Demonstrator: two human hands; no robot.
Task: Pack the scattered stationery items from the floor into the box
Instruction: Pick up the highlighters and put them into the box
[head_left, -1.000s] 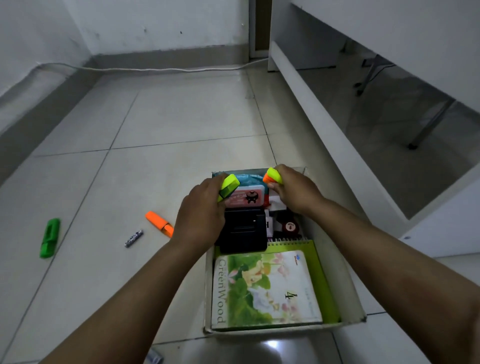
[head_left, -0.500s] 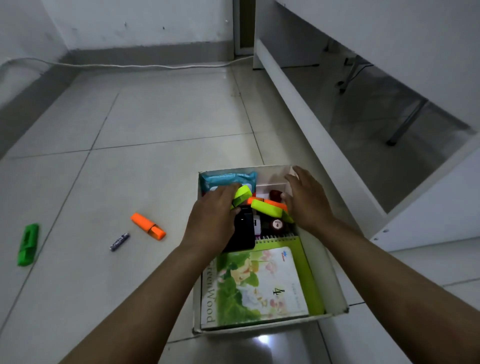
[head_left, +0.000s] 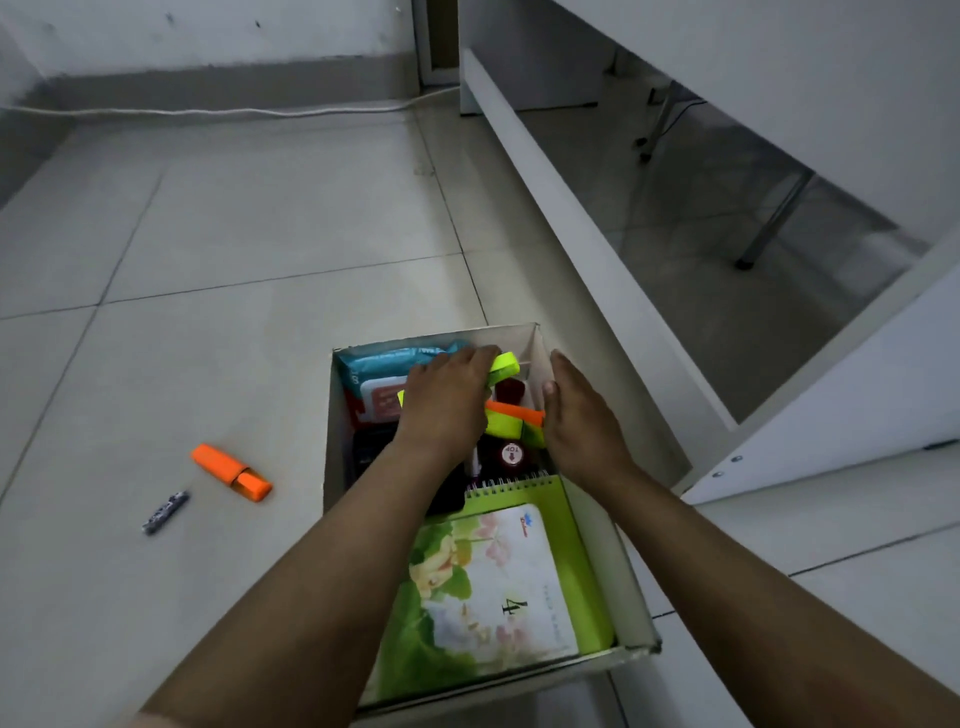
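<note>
A white cardboard box (head_left: 629, 551) stands on the tiled floor, holding a green spiral notebook (head_left: 493, 587), a teal pack (head_left: 382, 358), a pink case (head_left: 382, 402) and a round dark red stamp (head_left: 511, 454). My left hand (head_left: 441, 410) reaches into the far end of the box, fingers closed on a yellow-green highlighter (head_left: 504, 364). My right hand (head_left: 582, 421) rests open against the box's right wall, beside an orange and yellow highlighter pair (head_left: 506, 420) lying inside. On the floor to the left lie an orange highlighter (head_left: 231, 472) and a small blue-and-white patterned item (head_left: 165, 512).
A white furniture base (head_left: 587, 249) runs diagonally just right of the box, with a dark gap and metal legs behind it. A white cable (head_left: 208, 110) lies along the far wall. Bare floor tiles stretch to the left and beyond the box.
My right hand let go of the orange and yellow highlighters, which now lie in the box. My left hand carried its highlighter down toward the box's far right corner.
</note>
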